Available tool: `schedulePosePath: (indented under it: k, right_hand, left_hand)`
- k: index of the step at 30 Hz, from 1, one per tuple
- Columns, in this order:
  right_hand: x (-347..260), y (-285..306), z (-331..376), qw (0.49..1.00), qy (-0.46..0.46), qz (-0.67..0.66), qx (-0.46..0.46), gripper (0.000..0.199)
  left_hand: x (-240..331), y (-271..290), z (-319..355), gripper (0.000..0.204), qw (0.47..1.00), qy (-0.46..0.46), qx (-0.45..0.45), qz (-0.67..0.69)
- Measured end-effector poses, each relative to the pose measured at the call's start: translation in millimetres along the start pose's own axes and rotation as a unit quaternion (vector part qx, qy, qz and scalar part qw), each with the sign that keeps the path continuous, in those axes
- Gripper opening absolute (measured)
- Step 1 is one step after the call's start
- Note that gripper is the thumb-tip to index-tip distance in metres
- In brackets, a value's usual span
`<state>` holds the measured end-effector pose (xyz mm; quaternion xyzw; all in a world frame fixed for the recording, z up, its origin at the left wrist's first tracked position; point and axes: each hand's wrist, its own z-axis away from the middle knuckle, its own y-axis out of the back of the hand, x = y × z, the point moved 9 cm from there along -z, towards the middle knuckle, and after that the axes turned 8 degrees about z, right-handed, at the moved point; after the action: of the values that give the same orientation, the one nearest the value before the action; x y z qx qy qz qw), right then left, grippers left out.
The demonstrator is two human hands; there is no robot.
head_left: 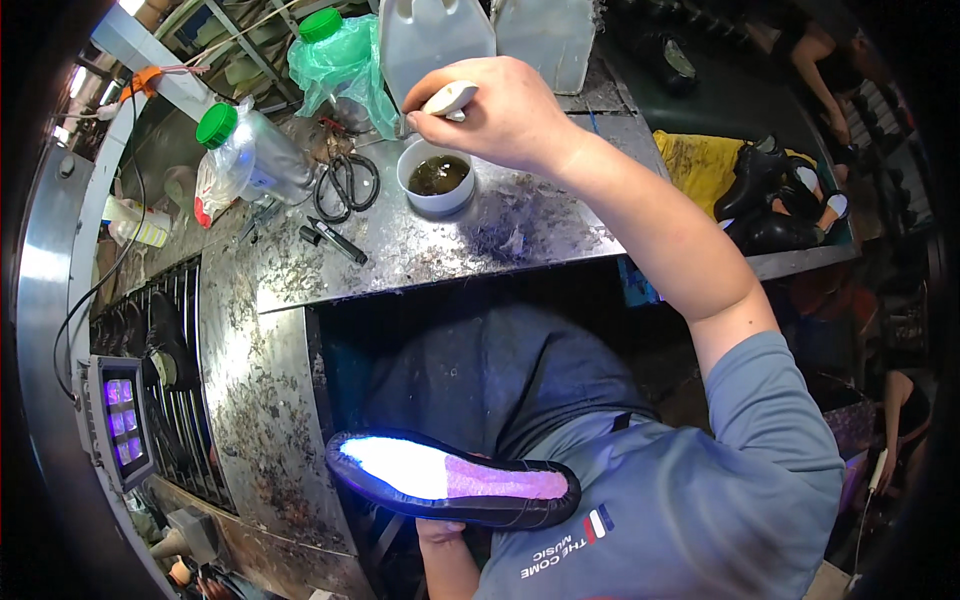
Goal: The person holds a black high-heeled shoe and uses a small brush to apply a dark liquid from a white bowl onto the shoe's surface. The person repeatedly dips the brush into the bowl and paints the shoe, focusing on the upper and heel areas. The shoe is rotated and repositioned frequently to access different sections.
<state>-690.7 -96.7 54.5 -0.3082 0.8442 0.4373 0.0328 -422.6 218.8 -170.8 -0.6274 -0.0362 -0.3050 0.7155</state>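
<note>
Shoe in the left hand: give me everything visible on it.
The shoe is black, leather-like, held underside up. Its wide toe end, pointing picture-left, glows blue-white; the rest of the bottom is pinkish purple, rimmed by the dark upper. The left hand supports it from beneath; whether the heel touches the shirt, I can't tell.

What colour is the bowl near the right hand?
The bowl is white on the outside, seen best in the head view.
</note>
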Motion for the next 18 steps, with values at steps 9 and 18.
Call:
schedulePosePath:
  k: [9,18]
  right_hand:
    - [16.0,10.6,19.6,0.992,-0.020,-0.114,0.060,0.023]
    - [16.9,-10.8,46.1,0.958,-0.068,-0.276,-0.036,0.026]
  left_hand:
    - [56.9,-30.1,3.2,0.065,0.955,-0.160,0.057,-0.245]
    - [106.1,-162.2,11.9,0.039,0.488,-0.390,-0.068,-0.778]
